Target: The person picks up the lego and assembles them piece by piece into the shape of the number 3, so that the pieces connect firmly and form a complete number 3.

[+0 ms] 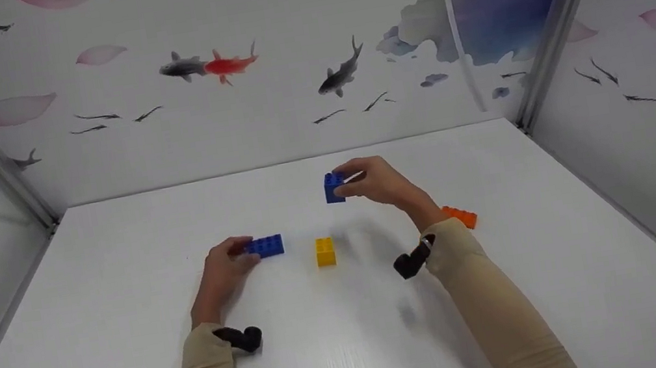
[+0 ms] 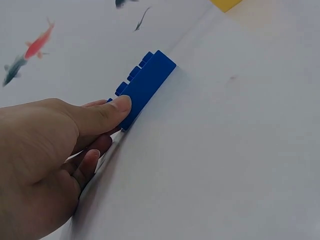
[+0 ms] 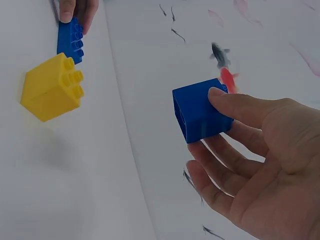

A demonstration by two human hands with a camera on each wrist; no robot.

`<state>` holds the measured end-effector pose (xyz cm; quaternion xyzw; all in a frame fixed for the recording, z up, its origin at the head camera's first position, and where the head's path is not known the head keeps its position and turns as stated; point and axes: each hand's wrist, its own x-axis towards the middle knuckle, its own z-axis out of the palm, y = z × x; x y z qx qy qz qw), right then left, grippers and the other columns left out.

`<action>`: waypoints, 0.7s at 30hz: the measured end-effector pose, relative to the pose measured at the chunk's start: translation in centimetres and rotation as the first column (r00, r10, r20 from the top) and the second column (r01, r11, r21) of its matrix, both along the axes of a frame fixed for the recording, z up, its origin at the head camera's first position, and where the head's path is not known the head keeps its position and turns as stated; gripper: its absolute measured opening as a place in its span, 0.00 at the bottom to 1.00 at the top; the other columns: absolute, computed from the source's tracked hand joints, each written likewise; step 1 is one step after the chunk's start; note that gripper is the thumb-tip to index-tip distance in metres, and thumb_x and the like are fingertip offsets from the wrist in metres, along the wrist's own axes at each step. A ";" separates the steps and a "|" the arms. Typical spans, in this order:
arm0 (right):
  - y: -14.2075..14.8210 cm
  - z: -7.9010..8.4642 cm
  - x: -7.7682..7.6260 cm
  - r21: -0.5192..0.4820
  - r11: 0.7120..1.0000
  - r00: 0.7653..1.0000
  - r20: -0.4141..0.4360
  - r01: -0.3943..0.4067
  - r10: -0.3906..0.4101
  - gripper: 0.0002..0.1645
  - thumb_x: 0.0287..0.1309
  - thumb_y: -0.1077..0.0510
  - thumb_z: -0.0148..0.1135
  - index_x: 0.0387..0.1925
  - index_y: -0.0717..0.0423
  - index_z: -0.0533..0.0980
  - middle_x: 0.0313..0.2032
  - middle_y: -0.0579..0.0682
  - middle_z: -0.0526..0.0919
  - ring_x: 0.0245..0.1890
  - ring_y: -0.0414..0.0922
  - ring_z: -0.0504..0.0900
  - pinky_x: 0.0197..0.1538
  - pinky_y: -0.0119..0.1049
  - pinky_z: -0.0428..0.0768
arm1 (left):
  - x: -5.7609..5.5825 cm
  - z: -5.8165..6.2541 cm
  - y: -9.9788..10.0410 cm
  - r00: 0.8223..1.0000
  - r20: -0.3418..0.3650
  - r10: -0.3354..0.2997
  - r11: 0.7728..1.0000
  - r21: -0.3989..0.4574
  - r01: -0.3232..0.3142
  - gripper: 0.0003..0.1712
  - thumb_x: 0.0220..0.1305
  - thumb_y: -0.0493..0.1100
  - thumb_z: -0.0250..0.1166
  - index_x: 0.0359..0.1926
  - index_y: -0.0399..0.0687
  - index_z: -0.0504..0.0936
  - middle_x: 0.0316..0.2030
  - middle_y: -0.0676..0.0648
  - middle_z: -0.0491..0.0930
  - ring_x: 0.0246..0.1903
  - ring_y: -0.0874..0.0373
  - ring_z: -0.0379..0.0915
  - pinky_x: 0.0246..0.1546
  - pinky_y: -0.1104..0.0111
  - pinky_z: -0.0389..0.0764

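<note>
Seemingly gripped to keep studs [image 2: 134, 73] bare
Left hand [image 1: 224, 269] pinches long block [image 1: 268, 246]; right hand [image 1: 379, 181] holds small blue block [image 1: 333, 193] aloft.

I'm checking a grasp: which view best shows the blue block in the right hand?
The right wrist view: the blue block is largest there, and the right hand plainly grips it. The head view shows it small and partly covered; the left wrist view misses it.
</note>
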<state>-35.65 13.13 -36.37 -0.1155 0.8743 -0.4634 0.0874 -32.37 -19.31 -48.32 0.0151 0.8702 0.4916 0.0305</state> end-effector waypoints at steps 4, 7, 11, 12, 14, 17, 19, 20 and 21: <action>-1.5 0.4 -0.1 0.012 0.999 0.999 -0.024 -0.041 0.042 0.27 0.65 0.55 0.66 0.65 0.52 0.75 0.60 0.56 0.79 0.59 0.51 0.80 0.66 0.45 0.78 | 0.0 0.1 0.0 1.000 0.005 0.001 1.000 -0.007 -0.001 0.26 0.69 0.42 0.64 0.67 0.49 0.74 0.65 0.41 0.73 0.68 0.46 0.66 0.73 0.50 0.63; -2.6 0.7 -0.2 0.016 0.999 0.998 -0.038 -0.051 0.052 0.27 0.65 0.55 0.65 0.65 0.53 0.74 0.60 0.56 0.79 0.59 0.51 0.80 0.66 0.45 0.78 | 0.0 0.1 0.1 1.000 0.008 0.000 1.000 -0.005 0.000 0.26 0.70 0.43 0.64 0.67 0.50 0.74 0.65 0.42 0.73 0.68 0.46 0.66 0.73 0.50 0.64; -4.0 0.8 -0.3 -0.001 0.999 0.998 -0.059 -0.037 0.036 0.28 0.66 0.55 0.65 0.65 0.54 0.73 0.59 0.56 0.79 0.59 0.50 0.80 0.66 0.44 0.78 | 0.0 0.2 0.1 1.000 -0.011 -0.010 1.000 0.008 0.010 0.26 0.69 0.42 0.64 0.67 0.49 0.74 0.64 0.42 0.74 0.68 0.47 0.66 0.72 0.51 0.65; -4.4 0.8 -0.4 -0.007 0.999 0.997 -0.067 -0.033 0.032 0.28 0.66 0.55 0.64 0.65 0.54 0.73 0.59 0.56 0.79 0.59 0.50 0.80 0.66 0.44 0.78 | 0.0 0.1 0.1 1.000 -0.016 -0.013 1.000 0.012 0.013 0.26 0.69 0.43 0.64 0.67 0.48 0.74 0.64 0.42 0.74 0.68 0.46 0.67 0.72 0.51 0.65; -5.1 0.5 -0.4 -0.022 0.999 0.996 -0.081 -0.029 0.027 0.27 0.67 0.55 0.64 0.65 0.55 0.73 0.59 0.55 0.80 0.60 0.50 0.80 0.65 0.43 0.79 | 0.0 0.1 0.2 1.000 -0.021 -0.019 1.000 0.021 0.019 0.26 0.69 0.43 0.64 0.67 0.48 0.74 0.64 0.42 0.74 0.68 0.46 0.66 0.72 0.51 0.65; -6.3 -0.2 -0.4 -0.040 0.998 0.995 -0.088 -0.042 0.038 0.27 0.67 0.55 0.63 0.66 0.55 0.72 0.60 0.55 0.79 0.60 0.49 0.80 0.65 0.42 0.79 | 0.1 0.1 0.2 1.000 -0.012 -0.013 1.000 0.021 0.013 0.26 0.70 0.43 0.64 0.67 0.49 0.74 0.64 0.42 0.74 0.67 0.47 0.67 0.72 0.51 0.65; -7.0 -0.8 -0.4 -0.044 0.998 0.995 -0.086 -0.053 0.049 0.27 0.68 0.56 0.62 0.66 0.55 0.71 0.61 0.55 0.79 0.61 0.49 0.80 0.65 0.41 0.79 | 0.1 0.1 0.2 1.000 -0.003 -0.003 1.000 0.020 0.003 0.26 0.70 0.44 0.64 0.67 0.50 0.74 0.64 0.43 0.74 0.67 0.47 0.67 0.72 0.51 0.66; -7.4 -1.1 -0.4 -0.044 0.997 0.995 -0.082 -0.056 0.052 0.27 0.68 0.56 0.62 0.66 0.54 0.71 0.61 0.54 0.78 0.61 0.49 0.80 0.65 0.41 0.79 | 0.1 0.1 0.2 1.000 0.000 0.002 1.000 0.017 -0.002 0.26 0.69 0.44 0.64 0.67 0.50 0.74 0.64 0.43 0.74 0.66 0.47 0.67 0.71 0.51 0.66; -7.7 -1.4 -0.3 -0.043 0.997 0.995 -0.078 -0.059 0.055 0.26 0.68 0.56 0.62 0.66 0.54 0.71 0.62 0.54 0.78 0.61 0.49 0.80 0.65 0.41 0.79 | 0.2 0.1 0.3 1.000 0.004 0.001 1.000 0.015 -0.001 0.26 0.70 0.44 0.64 0.67 0.50 0.74 0.64 0.43 0.74 0.66 0.47 0.68 0.71 0.51 0.66</action>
